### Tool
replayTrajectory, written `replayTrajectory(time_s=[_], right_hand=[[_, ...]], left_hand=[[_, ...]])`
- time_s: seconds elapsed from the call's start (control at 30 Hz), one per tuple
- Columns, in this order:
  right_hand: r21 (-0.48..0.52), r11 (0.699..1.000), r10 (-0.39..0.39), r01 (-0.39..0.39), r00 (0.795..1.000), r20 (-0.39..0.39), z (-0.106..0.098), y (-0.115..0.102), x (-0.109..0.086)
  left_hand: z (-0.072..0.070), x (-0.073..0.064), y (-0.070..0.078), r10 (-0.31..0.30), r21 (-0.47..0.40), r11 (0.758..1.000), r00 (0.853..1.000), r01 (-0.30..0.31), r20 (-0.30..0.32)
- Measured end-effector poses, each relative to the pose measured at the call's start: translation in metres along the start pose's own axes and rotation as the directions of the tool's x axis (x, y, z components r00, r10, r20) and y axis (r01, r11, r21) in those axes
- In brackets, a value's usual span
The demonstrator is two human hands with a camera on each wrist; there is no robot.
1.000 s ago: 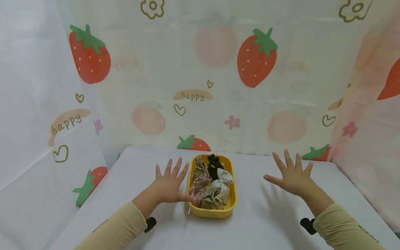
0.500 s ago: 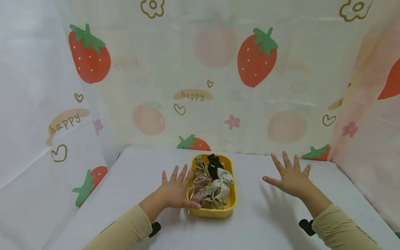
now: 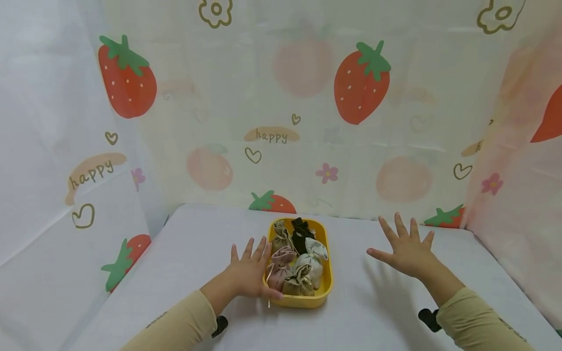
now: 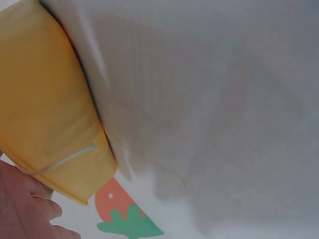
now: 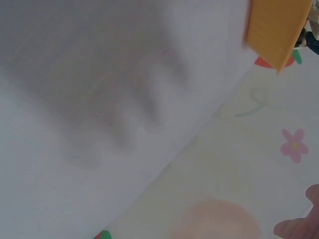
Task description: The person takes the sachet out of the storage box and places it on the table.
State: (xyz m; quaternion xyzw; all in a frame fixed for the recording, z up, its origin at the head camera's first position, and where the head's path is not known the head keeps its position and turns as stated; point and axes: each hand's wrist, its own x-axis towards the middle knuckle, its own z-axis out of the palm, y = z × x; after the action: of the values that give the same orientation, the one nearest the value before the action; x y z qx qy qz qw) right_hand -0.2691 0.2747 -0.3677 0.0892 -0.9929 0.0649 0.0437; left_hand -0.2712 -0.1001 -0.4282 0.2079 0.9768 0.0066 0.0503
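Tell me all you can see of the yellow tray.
The yellow tray is a rounded rectangle, smooth and plastic-looking, with raised walls. It stands flat on the white table, longer sides running front to back, and holds five cloth pouches. A pale cord hangs over its left wall. The left hand overlaps its near left corner in the head view; contact is unclear. The right hand is apart from it.

Both beige sleeves (image 3: 182, 319) carry small dark markings (image 3: 156, 319), and a rounded black piece (image 3: 220, 325) sits at each wrist (image 3: 216, 295).
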Motion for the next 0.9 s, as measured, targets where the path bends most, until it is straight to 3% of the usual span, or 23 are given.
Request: replayTrajectory(time_s=[0.9], right_hand=[[0.025, 0.999, -0.033, 0.033, 0.999, 0.016, 0.005, -0.010, 0.008]], left_hand=[[-0.006, 0.000, 0.003, -0.001, -0.096, 0.995, 0.998, 0.007, 0.064]])
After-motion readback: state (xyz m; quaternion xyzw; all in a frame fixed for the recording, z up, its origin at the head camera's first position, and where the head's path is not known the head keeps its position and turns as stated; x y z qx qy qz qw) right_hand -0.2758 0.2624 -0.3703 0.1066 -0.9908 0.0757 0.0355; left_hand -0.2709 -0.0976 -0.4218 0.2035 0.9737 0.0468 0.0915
